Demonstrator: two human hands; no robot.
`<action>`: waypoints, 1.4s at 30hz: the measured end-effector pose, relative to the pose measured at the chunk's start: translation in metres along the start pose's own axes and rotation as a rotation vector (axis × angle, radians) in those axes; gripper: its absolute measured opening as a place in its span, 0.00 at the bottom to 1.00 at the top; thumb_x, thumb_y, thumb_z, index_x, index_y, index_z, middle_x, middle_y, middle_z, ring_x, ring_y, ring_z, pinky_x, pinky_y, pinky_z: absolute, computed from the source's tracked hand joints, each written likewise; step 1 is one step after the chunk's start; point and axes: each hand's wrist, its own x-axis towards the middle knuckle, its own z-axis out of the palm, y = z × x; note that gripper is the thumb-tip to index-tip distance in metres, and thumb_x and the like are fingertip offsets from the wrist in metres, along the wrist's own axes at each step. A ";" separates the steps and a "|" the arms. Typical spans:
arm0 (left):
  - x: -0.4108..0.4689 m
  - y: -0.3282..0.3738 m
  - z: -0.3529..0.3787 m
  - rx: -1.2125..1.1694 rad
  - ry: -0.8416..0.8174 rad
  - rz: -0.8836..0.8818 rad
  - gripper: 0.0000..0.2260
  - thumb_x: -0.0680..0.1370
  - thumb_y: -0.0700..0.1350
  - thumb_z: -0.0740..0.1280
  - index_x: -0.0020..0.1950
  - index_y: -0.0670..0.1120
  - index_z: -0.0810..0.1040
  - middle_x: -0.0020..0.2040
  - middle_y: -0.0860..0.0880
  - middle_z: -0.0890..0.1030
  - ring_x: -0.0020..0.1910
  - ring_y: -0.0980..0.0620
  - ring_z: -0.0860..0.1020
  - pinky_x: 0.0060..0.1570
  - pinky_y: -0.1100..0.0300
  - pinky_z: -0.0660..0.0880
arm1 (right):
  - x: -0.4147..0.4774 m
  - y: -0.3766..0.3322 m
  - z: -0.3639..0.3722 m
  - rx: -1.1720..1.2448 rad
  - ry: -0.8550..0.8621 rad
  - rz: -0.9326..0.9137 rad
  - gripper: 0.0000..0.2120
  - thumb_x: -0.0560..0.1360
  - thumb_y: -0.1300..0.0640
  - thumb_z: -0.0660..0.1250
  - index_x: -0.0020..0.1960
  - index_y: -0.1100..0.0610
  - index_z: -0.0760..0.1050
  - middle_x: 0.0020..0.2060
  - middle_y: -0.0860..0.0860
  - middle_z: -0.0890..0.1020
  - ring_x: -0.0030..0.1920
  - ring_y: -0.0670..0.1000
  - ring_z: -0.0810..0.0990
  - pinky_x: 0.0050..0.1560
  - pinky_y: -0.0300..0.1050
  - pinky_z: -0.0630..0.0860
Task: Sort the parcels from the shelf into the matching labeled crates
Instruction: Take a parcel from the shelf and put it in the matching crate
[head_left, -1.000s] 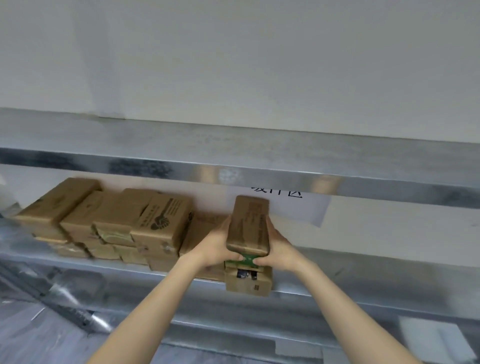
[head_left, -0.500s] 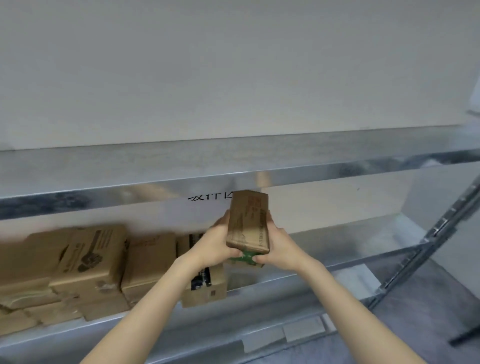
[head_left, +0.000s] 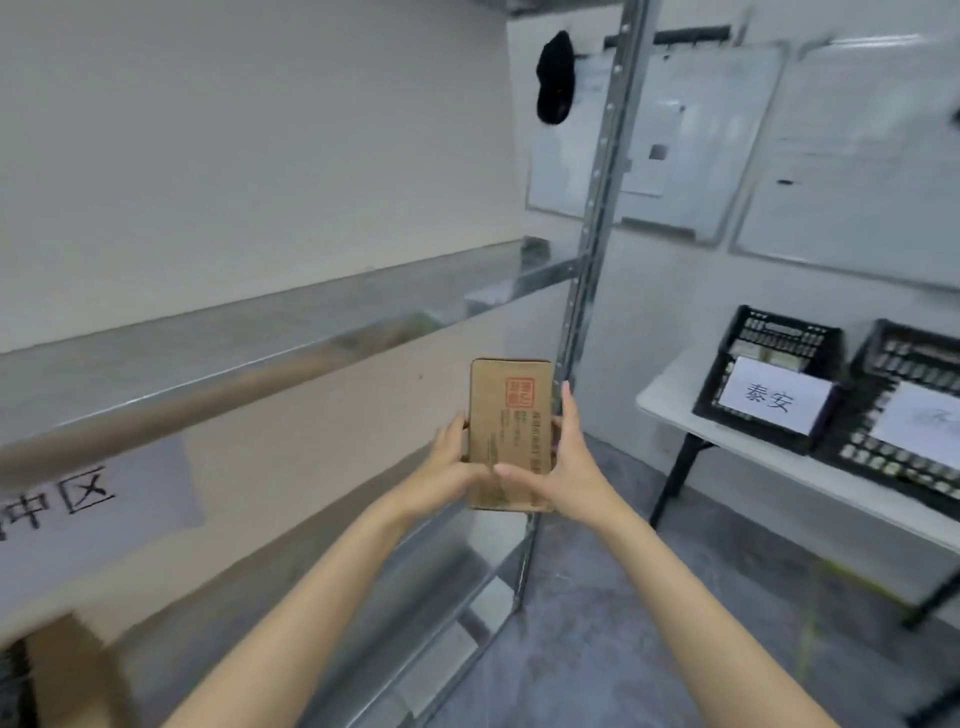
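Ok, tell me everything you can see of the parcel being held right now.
The parcel is a flat, rectangular brown cardboard box. It is upright in mid-air, long side vertical and broad face to the camera, in front of the shelf post. A red square stamp sits at its upper right, with dark print running lengthwise below it, too blurred to read. The left-hand grip holds its left edge and the right-hand grip its right edge, with thumbs across the lower face.
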 end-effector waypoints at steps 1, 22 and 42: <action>0.016 0.011 0.022 -0.024 -0.009 0.012 0.38 0.65 0.54 0.67 0.73 0.61 0.55 0.72 0.57 0.57 0.73 0.58 0.54 0.72 0.58 0.53 | -0.003 0.007 -0.024 0.000 0.064 0.029 0.67 0.57 0.31 0.78 0.76 0.36 0.31 0.77 0.47 0.58 0.76 0.46 0.60 0.76 0.57 0.62; 0.236 0.178 0.379 -0.183 -0.422 0.228 0.38 0.68 0.66 0.68 0.74 0.58 0.59 0.67 0.55 0.69 0.67 0.62 0.67 0.68 0.58 0.66 | -0.081 0.143 -0.414 0.026 0.534 0.155 0.32 0.76 0.45 0.70 0.73 0.42 0.57 0.66 0.39 0.72 0.62 0.28 0.70 0.61 0.26 0.68; 0.531 0.212 0.544 -0.050 -0.495 0.355 0.52 0.68 0.45 0.80 0.79 0.51 0.47 0.67 0.56 0.66 0.61 0.59 0.70 0.58 0.64 0.67 | 0.056 0.289 -0.636 -0.267 0.785 0.229 0.52 0.65 0.54 0.82 0.75 0.41 0.49 0.71 0.46 0.67 0.70 0.50 0.69 0.68 0.53 0.72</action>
